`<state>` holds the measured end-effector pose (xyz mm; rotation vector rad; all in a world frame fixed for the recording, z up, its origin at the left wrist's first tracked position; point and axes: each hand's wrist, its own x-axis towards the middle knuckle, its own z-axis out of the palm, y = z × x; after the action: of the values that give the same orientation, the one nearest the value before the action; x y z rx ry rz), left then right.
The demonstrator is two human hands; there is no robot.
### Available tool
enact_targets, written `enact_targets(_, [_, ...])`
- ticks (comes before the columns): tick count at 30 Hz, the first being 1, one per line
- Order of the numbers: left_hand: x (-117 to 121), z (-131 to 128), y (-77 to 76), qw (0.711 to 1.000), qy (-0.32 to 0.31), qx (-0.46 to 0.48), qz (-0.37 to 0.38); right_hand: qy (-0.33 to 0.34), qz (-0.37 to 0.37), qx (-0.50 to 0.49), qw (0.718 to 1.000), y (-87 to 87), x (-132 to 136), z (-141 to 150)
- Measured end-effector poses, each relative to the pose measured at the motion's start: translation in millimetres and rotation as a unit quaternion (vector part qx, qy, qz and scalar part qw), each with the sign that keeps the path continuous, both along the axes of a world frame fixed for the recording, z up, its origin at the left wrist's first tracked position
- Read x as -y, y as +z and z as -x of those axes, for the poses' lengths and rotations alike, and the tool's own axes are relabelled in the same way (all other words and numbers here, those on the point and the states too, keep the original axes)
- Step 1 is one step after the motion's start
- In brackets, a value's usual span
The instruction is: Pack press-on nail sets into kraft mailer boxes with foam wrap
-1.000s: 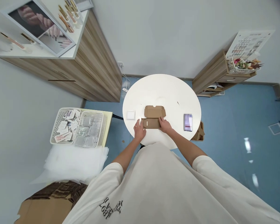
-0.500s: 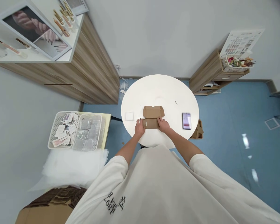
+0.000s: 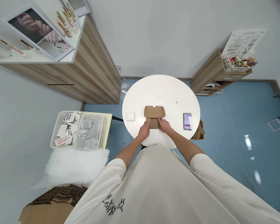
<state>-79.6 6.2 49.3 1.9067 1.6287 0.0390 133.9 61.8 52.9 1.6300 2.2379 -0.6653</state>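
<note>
A small brown cardboard box (image 3: 154, 111) lies on the round white table in front of me, its lid flap spread open on the far side. My left hand (image 3: 144, 130) grips the box's left end, fingers pointing away from me over the side flap. At the opposite end, my right hand (image 3: 164, 125) has its thumb and fingers closed on the right side wall. The undersides of both hands' fingers are hidden. To the left of the box is a small white square packet (image 3: 130, 116). A phone with a purple, blurred screen (image 3: 187, 121) lies to the right.
The white table (image 3: 163, 88) stands by the wall. On a side table at left are a white basket of packets (image 3: 64, 129), a bin of clear plastic cases (image 3: 89, 132) and translucent sheets (image 3: 76, 165). An open carton (image 3: 199, 132) sits on the floor at right.
My left hand has slid slightly inward and its fingers now lie further over the box's left end. My right hand stays at the right end. The whole view has shifted slightly.
</note>
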Motion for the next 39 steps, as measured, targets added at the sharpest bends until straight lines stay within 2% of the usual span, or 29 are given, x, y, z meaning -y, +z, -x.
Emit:
enact_targets(6, [4,-3,0.0,0.999,-0.022,0.002,0.024,0.002,-0.001,0.006,1.000,0.3,0,0])
enact_targets(14, [-23,3,9.1,0.987,-0.121,-0.097,0.048,0.027,0.006,0.056,0.998,6.5,-2,2])
enact_targets(19, [-33,5,13.4,0.978,-0.166,-0.116,0.041,0.031,0.003,0.059,0.998,7.4,-1,1])
enact_targets(31, [-33,2,21.0,0.977,-0.159,-0.132,0.053,0.032,0.009,0.035,0.999,8.1,-7,-3])
enact_targets(39, [-36,4,15.3,0.970,-0.177,-0.153,0.057,0.035,0.022,0.019,0.999,6.5,-10,-5])
